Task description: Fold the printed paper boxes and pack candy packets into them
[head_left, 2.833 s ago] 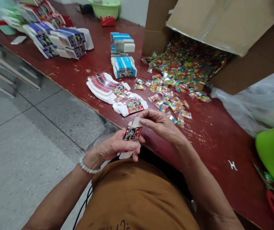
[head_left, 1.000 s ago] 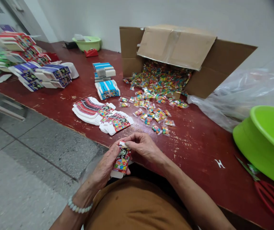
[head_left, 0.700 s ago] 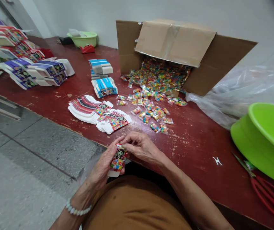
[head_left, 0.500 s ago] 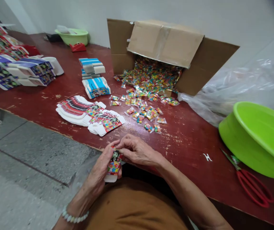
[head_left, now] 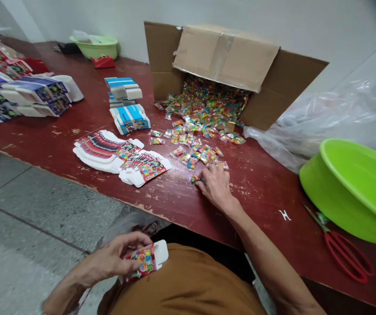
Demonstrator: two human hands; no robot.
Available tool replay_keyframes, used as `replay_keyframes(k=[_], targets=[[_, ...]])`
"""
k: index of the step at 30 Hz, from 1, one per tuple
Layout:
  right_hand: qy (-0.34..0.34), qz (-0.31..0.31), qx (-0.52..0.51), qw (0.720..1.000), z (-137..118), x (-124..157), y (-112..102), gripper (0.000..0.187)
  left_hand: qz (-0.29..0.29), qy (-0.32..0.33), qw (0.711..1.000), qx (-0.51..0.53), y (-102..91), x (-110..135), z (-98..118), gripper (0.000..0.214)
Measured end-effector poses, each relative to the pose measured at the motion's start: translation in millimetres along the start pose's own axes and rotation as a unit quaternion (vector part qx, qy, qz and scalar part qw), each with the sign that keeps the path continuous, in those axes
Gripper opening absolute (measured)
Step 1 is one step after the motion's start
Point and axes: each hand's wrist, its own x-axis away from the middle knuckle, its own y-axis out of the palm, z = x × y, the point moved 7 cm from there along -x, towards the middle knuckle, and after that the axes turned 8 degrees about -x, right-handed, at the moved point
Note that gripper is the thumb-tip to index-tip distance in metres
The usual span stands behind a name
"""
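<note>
My left hand (head_left: 115, 258) is down at my lap, closed around a small red printed carton (head_left: 146, 259) with its white end flap sticking out to the right. My right hand (head_left: 214, 186) is stretched out onto the red table (head_left: 266, 192), its fingers pinching a clear candy packet (head_left: 195, 178) at the near edge of a scatter of colourful candy packets (head_left: 194, 146). To the left of that hand lies a fanned stack of flat red cartons (head_left: 118, 156).
A tipped cardboard box (head_left: 233, 61) spills candy packets at the back. Blue cartons (head_left: 127, 103) and piles of purple and red cartons (head_left: 20, 94) lie to the left. Green basins (head_left: 355, 188) and red scissors (head_left: 347, 253) sit at the right, beside a clear plastic bag (head_left: 332, 118).
My hands have parted. The left hand dropped to my lap with the folded carton turned sideways; the right hand let go of it and reached forward to the candy packets.
</note>
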Motion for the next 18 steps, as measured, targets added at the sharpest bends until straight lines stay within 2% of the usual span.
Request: replay_keyframes(k=[2, 3, 5, 6, 8, 10, 11, 14, 16, 18], targets=[[-0.031, -0.006, -0.02, 0.999, -10, 5, 5, 0.012, -0.051, -0.01, 0.998, -0.025, 2.7, 4, -1, 0.033], [-0.049, -0.009, -0.047, 0.998, -16, 8, 7, 0.008, -0.05, -0.002, 0.999, -0.015, 3.5, 4, 1, 0.031], [-0.091, -0.016, -0.157, 0.983, -29, 16, 7, 0.005, -0.01, 0.02, 0.999, 0.027, 4.6, 3, 10, 0.029], [-0.11, -0.026, -0.234, 0.966, -37, 21, 6, 0.008, 0.017, 0.032, 0.998, 0.052, 5.4, 2, 15, 0.029], [-0.145, -0.061, -0.383, 0.91, -55, 33, 3, 0.01, 0.065, 0.057, 0.993, 0.086, 9.2, -2, 26, 0.031], [-0.178, -0.093, -0.462, 0.864, -74, 44, 0, 0.011, 0.095, 0.085, 0.987, 0.103, 14.7, -6, 36, 0.039], [-0.196, -0.098, -0.47, 0.855, -83, 48, -2, 0.014, 0.103, 0.094, 0.984, 0.107, 17.6, -7, 41, 0.042], [-0.235, -0.058, -0.437, 0.866, -95, 53, -9, 0.023, 0.118, 0.114, 0.982, 0.093, 24.5, -7, 50, 0.045], [-0.237, -0.029, -0.423, 0.874, -96, 53, -12, 0.025, 0.131, 0.127, 0.98, 0.075, 26.8, -5, 55, 0.046], [-0.228, -0.032, -0.429, 0.873, -97, 53, -11, 0.025, 0.143, 0.138, 0.978, 0.062, 29.1, -4, 57, 0.046]])
